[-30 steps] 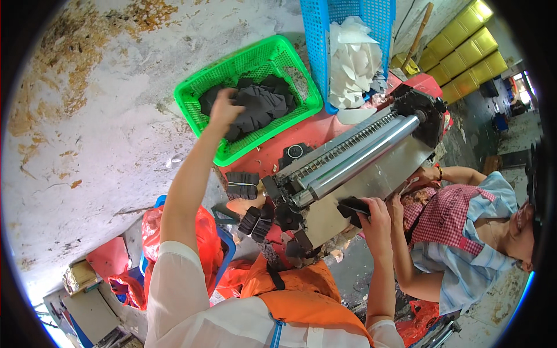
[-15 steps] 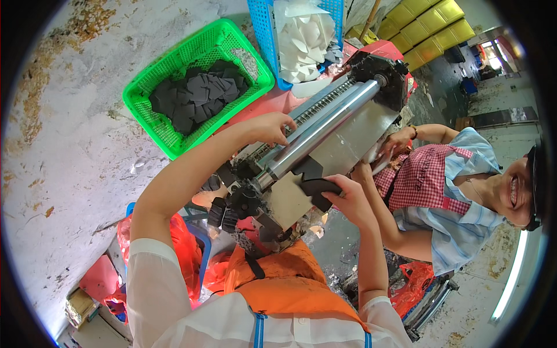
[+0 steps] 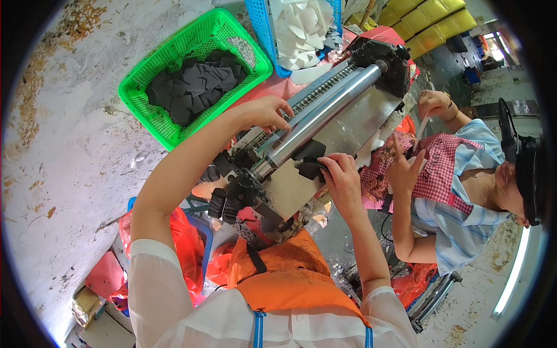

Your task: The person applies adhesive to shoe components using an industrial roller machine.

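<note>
My left hand [image 3: 268, 114] is over the far side of a roller machine, beside its shiny metal roller [image 3: 331, 113]. Its fingers are bent but apart, with nothing visible between them. On the near side, my right hand [image 3: 343, 177] grips some black sheet pieces [image 3: 311, 169] between thumb and fingers, just above the pale feed board [image 3: 290, 190]. How many pieces it holds I cannot tell. Another black piece [image 3: 309, 149] lies on the metal plate [image 3: 361, 124] close against the roller.
Behind the machine stands a green basket [image 3: 168, 134] with many black pieces inside. A blue basket [image 3: 255, 17] beside it holds pale cut pieces. To the right, a co-worker in a checked apron [image 3: 447, 159] holds a pale strip. Red plastic bags [image 3: 174, 246] sit low at left.
My right hand has shifted slightly up toward the roller with the black pieces. My left hand stays nearly in place. The co-worker's hands have risen away from the machine.
</note>
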Motion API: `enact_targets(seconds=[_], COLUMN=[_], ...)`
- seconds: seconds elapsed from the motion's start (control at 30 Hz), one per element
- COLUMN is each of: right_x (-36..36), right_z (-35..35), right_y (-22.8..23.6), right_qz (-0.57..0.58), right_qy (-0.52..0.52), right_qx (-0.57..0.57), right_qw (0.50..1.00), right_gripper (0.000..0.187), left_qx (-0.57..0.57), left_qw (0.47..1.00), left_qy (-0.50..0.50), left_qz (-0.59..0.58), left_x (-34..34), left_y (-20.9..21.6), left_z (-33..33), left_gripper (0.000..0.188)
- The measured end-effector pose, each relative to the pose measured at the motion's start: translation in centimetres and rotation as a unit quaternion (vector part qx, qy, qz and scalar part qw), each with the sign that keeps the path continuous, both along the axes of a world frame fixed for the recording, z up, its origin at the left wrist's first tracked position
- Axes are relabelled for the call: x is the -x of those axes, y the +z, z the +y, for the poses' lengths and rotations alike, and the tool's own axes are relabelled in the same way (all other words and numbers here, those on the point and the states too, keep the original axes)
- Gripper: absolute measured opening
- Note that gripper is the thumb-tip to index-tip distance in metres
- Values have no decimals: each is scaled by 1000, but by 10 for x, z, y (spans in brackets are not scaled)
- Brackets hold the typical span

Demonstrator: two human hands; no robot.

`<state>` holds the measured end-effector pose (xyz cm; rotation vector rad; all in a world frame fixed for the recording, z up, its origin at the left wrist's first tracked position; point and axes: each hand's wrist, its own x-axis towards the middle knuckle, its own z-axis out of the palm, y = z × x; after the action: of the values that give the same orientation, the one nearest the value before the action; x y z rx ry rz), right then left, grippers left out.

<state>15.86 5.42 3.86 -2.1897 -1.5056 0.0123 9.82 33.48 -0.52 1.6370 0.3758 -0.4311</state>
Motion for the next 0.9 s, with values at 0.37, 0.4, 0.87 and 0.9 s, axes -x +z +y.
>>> enact_targets(seconds=[0.37,0.4,0.87,0.9], right_x=[-6,-6,-17,-16], right_z=[-12,-11,-23,-20], right_y=[9,7,5,1], right_qz=[67,38,62,71], right_qy=[-18,-25,33,34], right_qx=[95,72,62,50], right_qw=[993,996,996,996], right_gripper=[32,32,34,38], left_qx=[22,17,60,118], left_qw=[1000,1000,975,961], left_qy=[1,0,204,242], left_qz=[1,9,-66,-58], left_x=[-5,-6,-8,-6], left_y=[2,2,-1,3], left_z=[-3,-3,16,23], left_gripper=[46,46,39,37])
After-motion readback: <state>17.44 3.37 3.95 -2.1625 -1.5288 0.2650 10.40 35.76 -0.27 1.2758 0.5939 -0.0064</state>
